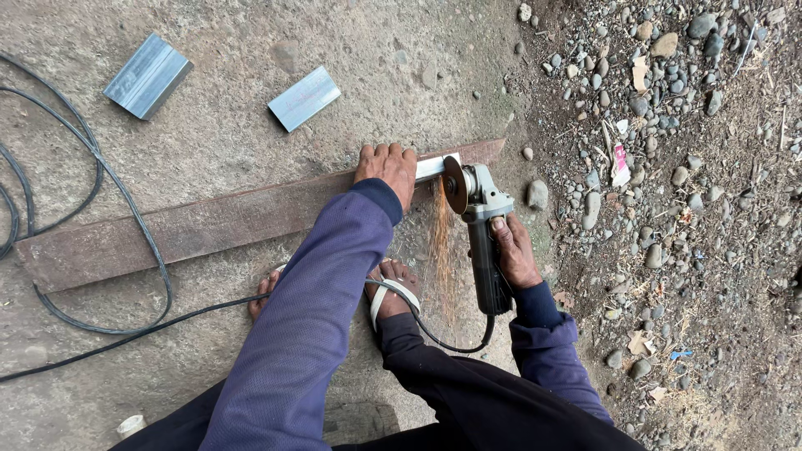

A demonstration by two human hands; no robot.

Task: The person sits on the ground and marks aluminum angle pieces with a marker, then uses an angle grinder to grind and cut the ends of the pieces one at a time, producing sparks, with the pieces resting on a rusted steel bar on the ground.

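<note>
Here, two cut metal pieces (149, 75); one grinder (480, 230) in right hand (514, 250).

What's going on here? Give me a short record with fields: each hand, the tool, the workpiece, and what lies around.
Left hand: left hand presses flat on the metal strip, which lies on a long plank
Right hand: right hand grips the angle grinder
Tool: disc meets the strip's end; sparks fall toward the person
Foot: sandalled foot on the ground
Around: two cut metal pieces on the concrete, black cables, gravel at the right
</note>
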